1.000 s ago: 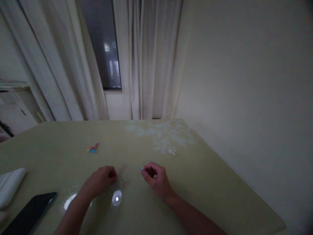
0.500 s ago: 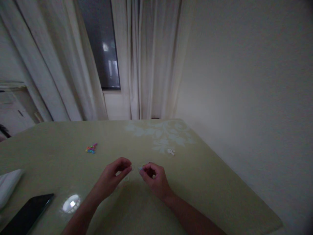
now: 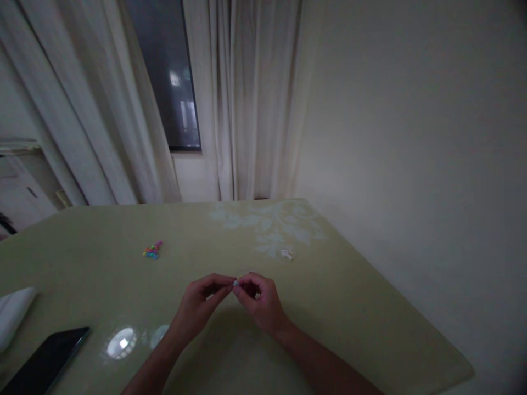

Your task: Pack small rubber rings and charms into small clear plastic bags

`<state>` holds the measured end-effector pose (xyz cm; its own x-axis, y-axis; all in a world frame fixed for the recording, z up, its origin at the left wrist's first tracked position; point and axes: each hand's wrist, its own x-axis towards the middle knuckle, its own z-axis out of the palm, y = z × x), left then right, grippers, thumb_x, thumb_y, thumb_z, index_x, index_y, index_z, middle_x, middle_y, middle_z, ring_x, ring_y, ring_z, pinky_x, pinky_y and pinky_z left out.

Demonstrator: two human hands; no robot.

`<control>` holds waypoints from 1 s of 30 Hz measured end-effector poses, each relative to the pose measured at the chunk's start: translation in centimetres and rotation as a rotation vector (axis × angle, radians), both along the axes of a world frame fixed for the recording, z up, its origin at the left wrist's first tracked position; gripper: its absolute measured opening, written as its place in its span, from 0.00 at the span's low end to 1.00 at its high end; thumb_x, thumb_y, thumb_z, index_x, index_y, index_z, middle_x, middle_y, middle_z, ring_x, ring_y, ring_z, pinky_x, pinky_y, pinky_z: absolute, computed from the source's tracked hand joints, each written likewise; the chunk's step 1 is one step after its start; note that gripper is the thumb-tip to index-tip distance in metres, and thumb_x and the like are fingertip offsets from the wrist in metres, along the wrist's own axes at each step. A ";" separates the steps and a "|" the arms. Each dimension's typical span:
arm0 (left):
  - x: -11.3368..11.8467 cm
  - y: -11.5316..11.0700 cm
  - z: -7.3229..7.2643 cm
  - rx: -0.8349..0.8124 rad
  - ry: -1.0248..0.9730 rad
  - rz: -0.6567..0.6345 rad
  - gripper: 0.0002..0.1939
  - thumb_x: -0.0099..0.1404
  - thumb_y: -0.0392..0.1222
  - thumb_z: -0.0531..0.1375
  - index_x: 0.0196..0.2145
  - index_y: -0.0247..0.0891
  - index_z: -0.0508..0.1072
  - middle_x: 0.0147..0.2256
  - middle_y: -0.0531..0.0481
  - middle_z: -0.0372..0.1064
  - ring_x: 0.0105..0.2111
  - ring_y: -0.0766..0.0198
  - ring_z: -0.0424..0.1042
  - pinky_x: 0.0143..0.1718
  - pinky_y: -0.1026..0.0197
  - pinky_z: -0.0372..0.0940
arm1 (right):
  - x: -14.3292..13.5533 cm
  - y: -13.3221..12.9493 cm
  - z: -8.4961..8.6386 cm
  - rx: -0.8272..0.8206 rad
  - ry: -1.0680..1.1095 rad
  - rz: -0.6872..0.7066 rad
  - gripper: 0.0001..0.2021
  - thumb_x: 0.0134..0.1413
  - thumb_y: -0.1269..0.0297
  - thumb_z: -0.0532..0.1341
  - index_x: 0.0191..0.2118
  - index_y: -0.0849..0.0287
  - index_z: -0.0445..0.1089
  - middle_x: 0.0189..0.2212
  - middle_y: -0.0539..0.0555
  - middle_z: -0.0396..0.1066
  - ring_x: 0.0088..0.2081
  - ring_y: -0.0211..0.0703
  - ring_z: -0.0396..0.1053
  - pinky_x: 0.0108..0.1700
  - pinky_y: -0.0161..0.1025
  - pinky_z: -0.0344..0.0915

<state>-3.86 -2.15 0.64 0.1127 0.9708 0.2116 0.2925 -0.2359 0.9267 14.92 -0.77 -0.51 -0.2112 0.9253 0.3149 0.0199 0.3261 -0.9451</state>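
Left hand (image 3: 230, 282) and right hand (image 3: 237, 283) meet fingertip to fingertip over surface (image 3: 362, 318), each grip pinched at tiny pale piece (image 3: 236, 283).

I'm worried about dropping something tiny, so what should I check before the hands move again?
1. Right hand pinches the small pale piece: ok.
2. Left hand brought up to that piece: ok.
3. Left hand's grip on anything: cannot tell, the fingertips hide it.
4. Small multicoloured plastic-looking pieces in a pile, apart from both hands: ok.
5. Small white pieces beyond the right hand, untouched: ok.
6. Black flat glossy device away from the left forearm: ok.
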 end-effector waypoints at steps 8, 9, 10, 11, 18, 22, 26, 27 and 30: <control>-1.9 0.5 1.6 -0.015 0.089 0.077 0.17 0.63 0.54 0.63 0.43 0.42 0.82 0.41 0.46 0.83 0.40 0.54 0.81 0.44 0.57 0.74 | 0.1 -0.1 0.2 0.015 -0.028 -0.022 0.11 0.56 0.58 0.68 0.32 0.61 0.77 0.23 0.49 0.67 0.25 0.36 0.61 0.29 0.34 0.59; -3.0 0.7 1.9 -0.009 0.150 0.140 0.17 0.63 0.55 0.62 0.42 0.41 0.82 0.40 0.46 0.83 0.38 0.55 0.80 0.42 0.58 0.73 | 0.1 -0.1 0.1 0.016 -0.031 -0.024 0.11 0.56 0.58 0.68 0.31 0.61 0.77 0.23 0.49 0.67 0.25 0.36 0.61 0.29 0.34 0.59; -4.2 0.8 2.1 -0.013 0.237 0.184 0.17 0.64 0.54 0.61 0.40 0.41 0.81 0.38 0.47 0.83 0.36 0.55 0.80 0.40 0.58 0.72 | 0.1 0.0 0.0 0.016 -0.032 -0.023 0.11 0.56 0.57 0.68 0.31 0.61 0.77 0.23 0.49 0.67 0.25 0.36 0.61 0.29 0.34 0.59; -5.5 0.9 2.2 -0.029 0.345 0.212 0.15 0.64 0.53 0.60 0.37 0.41 0.81 0.35 0.48 0.82 0.35 0.56 0.79 0.38 0.59 0.71 | 0.1 0.0 -0.1 0.016 -0.033 -0.021 0.11 0.56 0.57 0.68 0.31 0.61 0.77 0.23 0.49 0.67 0.25 0.36 0.61 0.29 0.34 0.59; -9.8 0.7 0.0 -0.382 0.838 -0.062 0.06 0.55 0.37 0.62 0.29 0.41 0.80 0.32 0.49 0.80 0.36 0.56 0.78 0.36 0.61 0.65 | 0.1 0.0 -0.7 0.010 -0.068 -0.013 0.11 0.54 0.57 0.68 0.31 0.61 0.76 0.22 0.49 0.67 0.24 0.36 0.60 0.28 0.34 0.58; -9.1 0.9 -0.5 -0.356 0.907 0.043 0.08 0.58 0.36 0.61 0.33 0.42 0.81 0.38 0.46 0.80 0.40 0.54 0.77 0.39 0.60 0.65 | 0.0 -0.1 -0.5 0.000 -0.070 -0.005 0.12 0.55 0.56 0.68 0.31 0.60 0.77 0.22 0.49 0.67 0.24 0.36 0.60 0.27 0.33 0.58; -9.0 1.1 -0.4 -0.340 0.900 0.044 0.08 0.58 0.35 0.61 0.34 0.42 0.79 0.38 0.47 0.79 0.39 0.56 0.77 0.39 0.61 0.64 | 0.0 -0.1 -0.5 0.010 -0.059 -0.009 0.12 0.55 0.56 0.68 0.31 0.60 0.77 0.22 0.49 0.68 0.24 0.36 0.61 0.28 0.33 0.59; -9.0 1.1 -0.4 -0.342 0.884 0.024 0.07 0.58 0.35 0.61 0.33 0.41 0.79 0.38 0.47 0.79 0.39 0.57 0.77 0.38 0.62 0.64 | 0.0 -0.1 -0.5 0.012 -0.056 -0.010 0.12 0.55 0.56 0.68 0.32 0.60 0.77 0.22 0.49 0.68 0.24 0.36 0.61 0.28 0.33 0.59; -9.4 0.9 -0.6 -0.348 0.866 -0.005 0.06 0.57 0.35 0.61 0.31 0.41 0.78 0.36 0.48 0.78 0.38 0.57 0.76 0.38 0.62 0.64 | 0.1 -0.1 -0.6 0.016 -0.052 -0.007 0.11 0.55 0.57 0.68 0.32 0.60 0.77 0.22 0.49 0.67 0.24 0.36 0.61 0.28 0.34 0.60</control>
<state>-13.31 -1.20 0.04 0.0991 0.9630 -0.2507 0.9143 0.0113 0.4049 14.99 -0.90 -1.10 -0.2209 0.9219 0.3184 0.0708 0.3407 -0.9375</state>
